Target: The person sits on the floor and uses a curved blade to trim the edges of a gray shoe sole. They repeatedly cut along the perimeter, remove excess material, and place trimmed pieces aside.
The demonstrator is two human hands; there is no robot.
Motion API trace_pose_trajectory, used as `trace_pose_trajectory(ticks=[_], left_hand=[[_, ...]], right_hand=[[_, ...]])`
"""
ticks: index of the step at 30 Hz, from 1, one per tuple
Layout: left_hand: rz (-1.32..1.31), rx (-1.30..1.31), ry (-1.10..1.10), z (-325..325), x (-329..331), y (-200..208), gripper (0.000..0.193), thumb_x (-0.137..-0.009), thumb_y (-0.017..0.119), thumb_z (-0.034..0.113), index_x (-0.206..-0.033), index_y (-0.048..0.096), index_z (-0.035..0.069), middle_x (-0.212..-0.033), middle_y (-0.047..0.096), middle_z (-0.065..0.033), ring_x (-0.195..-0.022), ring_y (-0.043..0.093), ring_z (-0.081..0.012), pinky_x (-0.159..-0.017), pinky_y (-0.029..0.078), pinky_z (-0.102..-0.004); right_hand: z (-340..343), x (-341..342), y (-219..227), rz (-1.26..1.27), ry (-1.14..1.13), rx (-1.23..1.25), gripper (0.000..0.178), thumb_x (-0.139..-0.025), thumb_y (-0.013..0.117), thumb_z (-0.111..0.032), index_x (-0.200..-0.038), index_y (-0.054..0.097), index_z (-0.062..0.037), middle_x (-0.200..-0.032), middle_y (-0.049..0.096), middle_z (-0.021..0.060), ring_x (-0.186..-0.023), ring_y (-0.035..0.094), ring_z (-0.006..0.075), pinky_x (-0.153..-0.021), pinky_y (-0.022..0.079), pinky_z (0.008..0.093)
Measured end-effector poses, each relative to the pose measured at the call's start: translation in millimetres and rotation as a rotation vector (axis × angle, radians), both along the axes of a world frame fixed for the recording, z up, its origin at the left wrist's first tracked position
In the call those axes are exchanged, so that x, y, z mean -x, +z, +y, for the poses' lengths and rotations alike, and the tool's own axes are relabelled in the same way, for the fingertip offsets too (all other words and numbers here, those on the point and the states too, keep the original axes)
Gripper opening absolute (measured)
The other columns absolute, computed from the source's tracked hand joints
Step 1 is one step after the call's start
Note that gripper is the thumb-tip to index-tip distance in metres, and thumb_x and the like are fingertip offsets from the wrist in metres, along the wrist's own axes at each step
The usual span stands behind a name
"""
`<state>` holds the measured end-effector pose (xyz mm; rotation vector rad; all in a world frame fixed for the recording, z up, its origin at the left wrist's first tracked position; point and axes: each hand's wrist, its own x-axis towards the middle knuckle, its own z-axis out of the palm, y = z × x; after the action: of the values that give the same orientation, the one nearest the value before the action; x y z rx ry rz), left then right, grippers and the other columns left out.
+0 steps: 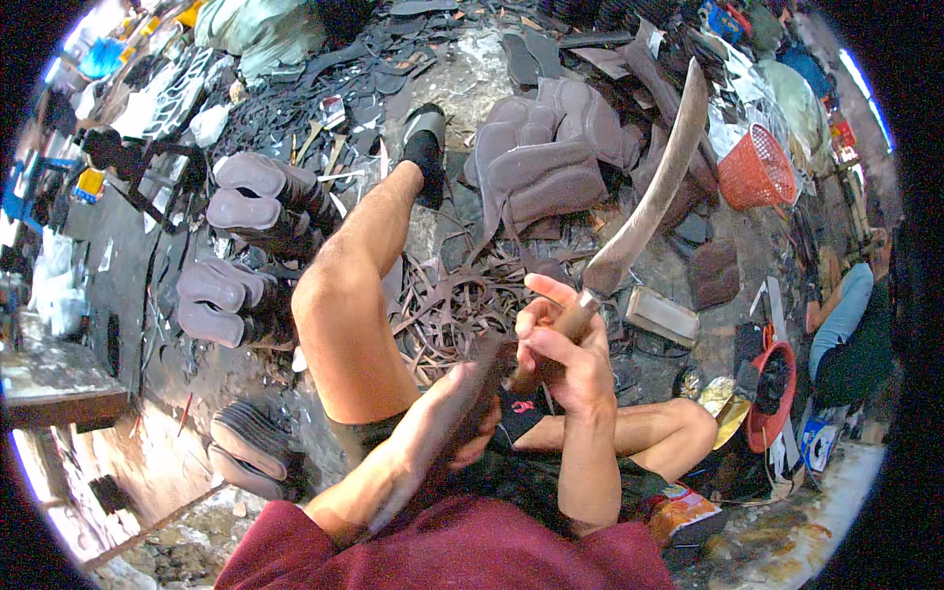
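Observation:
My right hand [570, 354] is closed round the wooden handle [573, 320] of a long curved knife [654, 202]; its blade points up and away to the right. The index finger stretches out along the handle's top. In my left hand [433, 418] is a dark brown, flat piece of sole material [462, 403], smeared by motion and held close to my lap. Its far end lies near the right hand's fingers; whether they touch it I cannot tell. Beyond the hands lies a heap of brown cut-off strips [457, 305].
Moulded brown sole sheets [546, 162] lie farther off. Stacks of soles [251, 187] stand left of my bent leg. To the right are a grey rectangular block [662, 315], a red plastic basket [757, 167], a red bowl [772, 393] and another person's leg [841, 310].

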<state>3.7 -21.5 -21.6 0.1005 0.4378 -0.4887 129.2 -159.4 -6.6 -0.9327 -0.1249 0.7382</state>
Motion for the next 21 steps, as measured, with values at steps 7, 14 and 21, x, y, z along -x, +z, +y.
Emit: trace_pose_trajectory(ticks=[7, 14, 21], left_hand=[[0.028, -0.802, -0.131, 3.9, 5.3, 12.0, 0.056, -0.101, 0.044, 0.049, -0.131, 0.057, 0.004, -0.112, 0.063, -0.0171, -0.087, 0.067, -0.0291, -0.080, 0.056, -0.0367], [-0.283, -1.322, 0.069, 5.5, 2.8, 32.1, 0.037, -0.100, 0.061, 0.024, -0.126, 0.063, -0.002, -0.112, 0.070, -0.0086, -0.104, 0.059, -0.0105, -0.092, 0.047, -0.0274], [-0.284, -1.732, 0.262, -29.7, 4.8, 6.8, 0.022, -0.098, 0.061, 0.016, -0.095, 0.072, -0.003, -0.069, 0.067, -0.0026, -0.064, 0.055, -0.0080, -0.059, 0.047, -0.0260]], right_hand=[[-28.0, 24.0, 20.3, -0.089, -0.048, 0.303, 0.043, -0.069, 0.086, -0.002, -0.108, 0.070, 0.0037, -0.096, 0.074, 0.0095, -0.084, 0.069, 0.0180, -0.082, 0.055, 0.0325], [-44.9, 30.6, 26.7, -0.111, -0.022, 0.446, 0.038, -0.073, 0.084, -0.003, -0.107, 0.070, 0.0038, -0.097, 0.073, 0.0110, -0.082, 0.070, 0.0179, -0.077, 0.057, 0.0315], [-40.9, 63.8, -2.3, 0.004, -0.308, 0.407, 0.038, -0.077, 0.081, -0.007, -0.111, 0.069, 0.0037, -0.099, 0.073, 0.0128, -0.083, 0.070, 0.0183, -0.076, 0.057, 0.0308]])
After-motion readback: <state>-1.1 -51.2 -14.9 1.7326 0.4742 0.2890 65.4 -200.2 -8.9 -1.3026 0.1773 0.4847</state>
